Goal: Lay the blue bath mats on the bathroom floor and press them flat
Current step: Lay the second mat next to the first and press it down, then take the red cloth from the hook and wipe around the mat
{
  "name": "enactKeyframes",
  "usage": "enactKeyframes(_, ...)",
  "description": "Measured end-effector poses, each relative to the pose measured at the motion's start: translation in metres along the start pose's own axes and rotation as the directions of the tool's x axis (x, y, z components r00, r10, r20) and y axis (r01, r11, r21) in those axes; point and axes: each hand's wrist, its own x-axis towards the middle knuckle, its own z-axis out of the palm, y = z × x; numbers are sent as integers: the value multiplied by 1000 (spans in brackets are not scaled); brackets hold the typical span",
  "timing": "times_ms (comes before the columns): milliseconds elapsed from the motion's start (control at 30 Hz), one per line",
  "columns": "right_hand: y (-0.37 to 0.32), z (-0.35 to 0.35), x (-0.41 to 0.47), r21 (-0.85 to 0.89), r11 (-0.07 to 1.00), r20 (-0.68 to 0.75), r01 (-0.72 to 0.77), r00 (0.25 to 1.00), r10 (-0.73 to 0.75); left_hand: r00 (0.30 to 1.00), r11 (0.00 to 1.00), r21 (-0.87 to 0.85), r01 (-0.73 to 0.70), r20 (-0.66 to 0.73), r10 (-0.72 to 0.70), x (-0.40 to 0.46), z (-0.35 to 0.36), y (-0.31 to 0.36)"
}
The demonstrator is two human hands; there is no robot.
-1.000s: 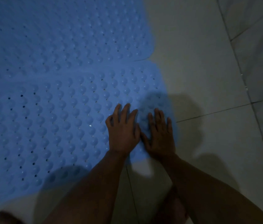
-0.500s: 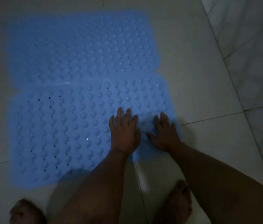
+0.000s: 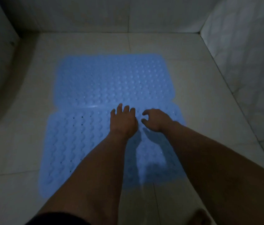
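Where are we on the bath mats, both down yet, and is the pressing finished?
Both are down: the far mat and near mat lie edge to edge on the tiled floor. In hand: the left hand lies flat near the seam, while the right hand has loosely curled fingers, holding nothing. Left: a pale ridge at the seam may need pressing; dim light hides finer bumps.

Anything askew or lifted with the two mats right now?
Slightly. The far mat and near mat don't line up: the near one juts further out at both sides, so the seam is stepped. A pale glint at the seam may be a raised edge; too dim to tell.
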Motion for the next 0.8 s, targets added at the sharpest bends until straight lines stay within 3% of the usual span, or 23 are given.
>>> enactKeyframes(167,-31,7,25,14,999,29,-30,999,30,996,996,60,64,64,-67,6,-2,-37)
enactKeyframes(300,-56,-29,-9,41,997,83,-72,994,68,977,990,46,131,164,-137,-11,-51,-46)
enactKeyframes(433,-90,-125,-72,50,996,119,-76,991,69,951,992,56,110,284,-121,-50,-169,-35)
enactKeyframes(800,-277,-441,-208,67,998,156,-2,988,-8,938,979,-65,195,304,-167,-152,-537,-36)
